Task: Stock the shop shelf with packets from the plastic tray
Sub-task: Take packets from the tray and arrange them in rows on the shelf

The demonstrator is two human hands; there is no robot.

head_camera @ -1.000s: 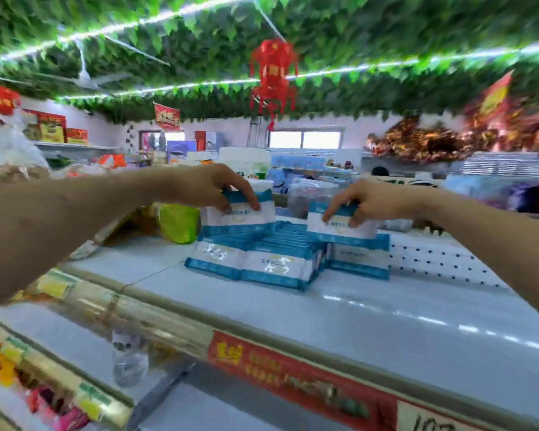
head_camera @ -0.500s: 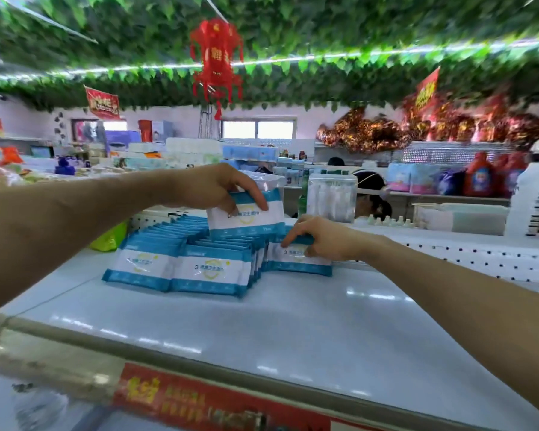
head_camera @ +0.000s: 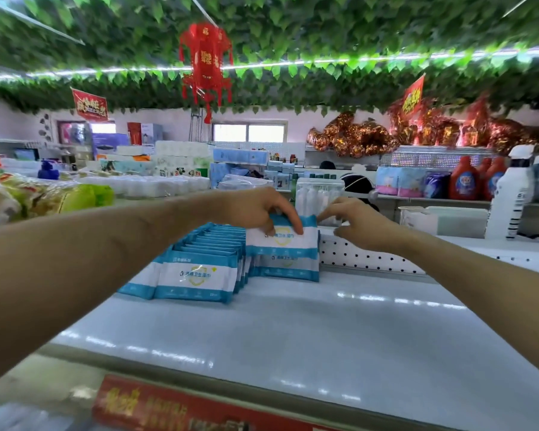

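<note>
Two hands are working at the perforated back panel [head_camera: 371, 259]. I'm seeing the left hand [head_camera: 255, 209] gripping a wet-wipe packet [head_camera: 282, 241] by its top edge, fingers curled over the front. It's holding it upright just in front of the panel, over a second packet [head_camera: 288, 270] standing on the shelf [head_camera: 324, 337]. Right hand [head_camera: 358, 223] is hovering at the held packet's right corner, fingers loosely bent, holding nothing. I can't tell if a fingertip is touching. Packet rows [head_camera: 199, 269] are running forward from the panel, left of the held packet.
</note>
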